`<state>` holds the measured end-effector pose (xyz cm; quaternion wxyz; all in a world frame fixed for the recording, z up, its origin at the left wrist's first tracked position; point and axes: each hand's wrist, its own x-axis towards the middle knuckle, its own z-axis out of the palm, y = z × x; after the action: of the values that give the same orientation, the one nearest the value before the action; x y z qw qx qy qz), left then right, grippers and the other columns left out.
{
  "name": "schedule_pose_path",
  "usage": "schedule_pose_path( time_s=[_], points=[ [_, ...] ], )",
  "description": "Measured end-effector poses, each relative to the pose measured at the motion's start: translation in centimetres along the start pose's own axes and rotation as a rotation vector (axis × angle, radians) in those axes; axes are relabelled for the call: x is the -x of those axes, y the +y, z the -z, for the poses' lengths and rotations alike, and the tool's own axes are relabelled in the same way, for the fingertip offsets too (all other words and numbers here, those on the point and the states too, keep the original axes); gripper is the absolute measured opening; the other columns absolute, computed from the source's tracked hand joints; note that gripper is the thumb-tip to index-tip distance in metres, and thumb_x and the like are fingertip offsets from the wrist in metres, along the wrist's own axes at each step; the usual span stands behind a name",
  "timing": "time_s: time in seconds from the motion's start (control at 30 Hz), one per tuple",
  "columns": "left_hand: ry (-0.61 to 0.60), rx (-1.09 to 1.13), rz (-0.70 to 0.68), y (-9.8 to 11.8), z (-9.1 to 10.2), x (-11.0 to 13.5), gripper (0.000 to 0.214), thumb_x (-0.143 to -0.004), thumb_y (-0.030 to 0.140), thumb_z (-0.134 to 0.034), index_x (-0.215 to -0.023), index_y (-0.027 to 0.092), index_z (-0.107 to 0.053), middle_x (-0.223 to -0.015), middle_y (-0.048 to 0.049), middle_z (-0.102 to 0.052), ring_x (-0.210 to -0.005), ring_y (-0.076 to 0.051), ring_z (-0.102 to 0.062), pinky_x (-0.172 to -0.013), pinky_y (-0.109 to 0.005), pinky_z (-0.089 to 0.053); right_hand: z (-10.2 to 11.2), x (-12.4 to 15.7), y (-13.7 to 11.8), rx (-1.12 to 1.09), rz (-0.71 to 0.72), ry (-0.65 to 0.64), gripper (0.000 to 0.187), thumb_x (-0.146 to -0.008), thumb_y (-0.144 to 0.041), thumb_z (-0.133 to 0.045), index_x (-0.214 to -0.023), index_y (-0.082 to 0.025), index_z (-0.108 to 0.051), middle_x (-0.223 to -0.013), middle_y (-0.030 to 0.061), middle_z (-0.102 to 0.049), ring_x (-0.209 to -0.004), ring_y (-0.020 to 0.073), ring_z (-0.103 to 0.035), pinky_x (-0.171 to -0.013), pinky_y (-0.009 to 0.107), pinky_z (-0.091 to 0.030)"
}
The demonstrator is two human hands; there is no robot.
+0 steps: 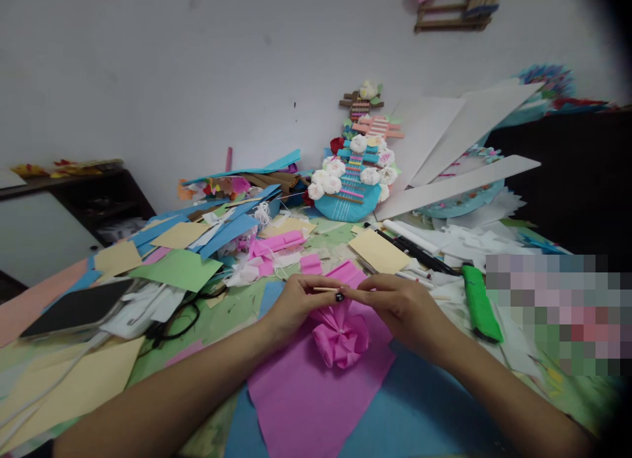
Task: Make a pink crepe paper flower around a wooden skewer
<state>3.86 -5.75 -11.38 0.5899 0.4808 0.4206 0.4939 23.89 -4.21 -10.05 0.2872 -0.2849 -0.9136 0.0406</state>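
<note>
My left hand (296, 303) and my right hand (399, 306) meet over a pink folded paper flower (340, 336) that lies on a pink paper sheet (311, 392). Both hands pinch a thin pale stick (326, 289) held level just above the flower. The fingers of each hand are curled and closed on it. A small dark bit shows at the fingertips where the hands meet; I cannot make out what it is.
Paper scraps in blue, green, tan and pink cover the table. A dark phone (74, 310) and black scissors (172, 320) lie at the left. A green tool (481, 303) and black pens (419, 251) lie at the right. A blue paper craft with white flowers (353, 178) stands by the wall.
</note>
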Motion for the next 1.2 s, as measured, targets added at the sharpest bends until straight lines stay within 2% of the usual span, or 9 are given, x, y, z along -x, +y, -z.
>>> schedule_pose_path(
  time_s=[0.1,0.3,0.4,0.53,0.67,0.77,0.83,1.0,1.2],
  points=[
    [-0.005,0.039,-0.006,-0.1,0.0,0.1,0.021,-0.056,0.019,-0.079,-0.077,0.015,-0.076,-0.072,-0.0046,-0.072,-0.065,-0.013,-0.060,-0.061,-0.023,-0.042,-0.2,0.1,0.0,0.024,-0.021,0.018,0.048,-0.084,-0.004,-0.043,-0.114,-0.033,-0.066,-0.089,0.0033,-0.069,-0.075,0.0131,-0.062,-0.062,0.023,-0.044],
    [0.021,-0.070,-0.065,0.0,0.1,-0.1,0.020,-0.062,0.029,-0.078,-0.075,0.014,-0.075,-0.066,-0.0031,-0.069,-0.057,-0.011,-0.054,-0.055,-0.022,-0.038,-0.6,0.2,0.0,-0.001,-0.039,0.079,0.046,-0.085,-0.005,-0.043,-0.110,-0.034,-0.068,-0.091,0.0028,-0.070,-0.080,0.0131,-0.063,-0.068,0.024,-0.046],
    [0.016,-0.116,-0.087,0.2,0.1,-0.1,0.019,-0.064,0.028,-0.076,-0.078,0.015,-0.076,-0.072,-0.0040,-0.071,-0.062,-0.012,-0.058,-0.060,-0.023,-0.042,-0.5,0.2,-0.2,-0.069,-0.074,0.117,0.040,-0.086,-0.010,-0.044,-0.114,-0.028,-0.066,-0.086,0.0033,-0.071,-0.075,0.0127,-0.062,-0.066,0.024,-0.046],
    [0.031,-0.231,-0.127,0.3,-0.1,0.1,0.014,-0.067,0.022,-0.073,-0.079,0.015,-0.076,-0.076,-0.0054,-0.073,-0.070,-0.014,-0.062,-0.066,-0.024,-0.045,-0.1,0.1,-0.7,-0.135,-0.211,0.182,0.031,-0.085,-0.019,-0.051,-0.112,-0.019,-0.066,-0.075,0.0025,-0.070,-0.055,0.0103,-0.056,-0.055,0.022,-0.041],
    [0.006,-0.273,-0.129,0.2,-0.3,0.3,0.013,-0.068,0.018,-0.070,-0.079,0.013,-0.075,-0.080,-0.0069,-0.073,-0.073,-0.016,-0.064,-0.069,-0.025,-0.048,0.2,-0.3,-0.9,-0.118,-0.322,0.073,0.021,-0.085,-0.029,-0.053,-0.090,-0.017,-0.070,-0.062,0.0005,-0.065,-0.049,0.0099,-0.051,-0.051,0.022,-0.034],
    [-0.009,-0.286,-0.144,0.1,-0.5,0.3,0.013,-0.069,0.018,-0.069,-0.080,0.012,-0.074,-0.079,-0.0067,-0.073,-0.073,-0.015,-0.065,-0.069,-0.025,-0.050,0.2,-0.5,-1.0,-0.075,-0.340,-0.047,0.028,-0.086,-0.033,-0.051,-0.069,-0.016,-0.065,-0.056,0.0000,-0.060,-0.051,0.0106,-0.049,-0.050,0.023,-0.029],
    [-0.013,-0.285,-0.147,0.1,-0.6,0.3,0.012,-0.069,0.018,-0.069,-0.079,0.012,-0.074,-0.079,-0.0065,-0.073,-0.073,-0.015,-0.066,-0.069,-0.025,-0.051,0.1,-0.5,-1.1,-0.059,-0.349,-0.075,0.033,-0.086,-0.034,-0.049,-0.061,-0.016,-0.060,-0.054,-0.0007,-0.056,-0.051,0.0100,-0.047,-0.050,0.023,-0.026],
    [-0.022,-0.299,-0.161,0.0,-0.7,0.5,0.012,-0.069,0.017,-0.069,-0.079,0.012,-0.073,-0.079,-0.0064,-0.074,-0.074,-0.016,-0.067,-0.069,-0.024,-0.052,-0.3,-0.4,-1.2,-0.084,-0.399,-0.076,0.034,-0.085,-0.035,-0.050,-0.057,-0.016,-0.053,-0.051,-0.0025,-0.050,-0.049,0.0086,-0.041,-0.049,0.023,-0.023],
    [0.016,-0.304,-0.192,0.0,-0.8,0.6,0.016,-0.068,0.019,-0.072,-0.083,0.013,-0.074,-0.081,-0.0056,-0.074,-0.076,-0.016,-0.068,-0.071,-0.025,-0.054,-0.5,-0.5,-1.3,-0.135,-0.511,-0.010,0.036,-0.081,-0.043,-0.053,-0.057,-0.017,-0.059,-0.051,-0.0009,-0.054,-0.049,0.0099,-0.043,-0.049,0.024,-0.025]
  ],
)
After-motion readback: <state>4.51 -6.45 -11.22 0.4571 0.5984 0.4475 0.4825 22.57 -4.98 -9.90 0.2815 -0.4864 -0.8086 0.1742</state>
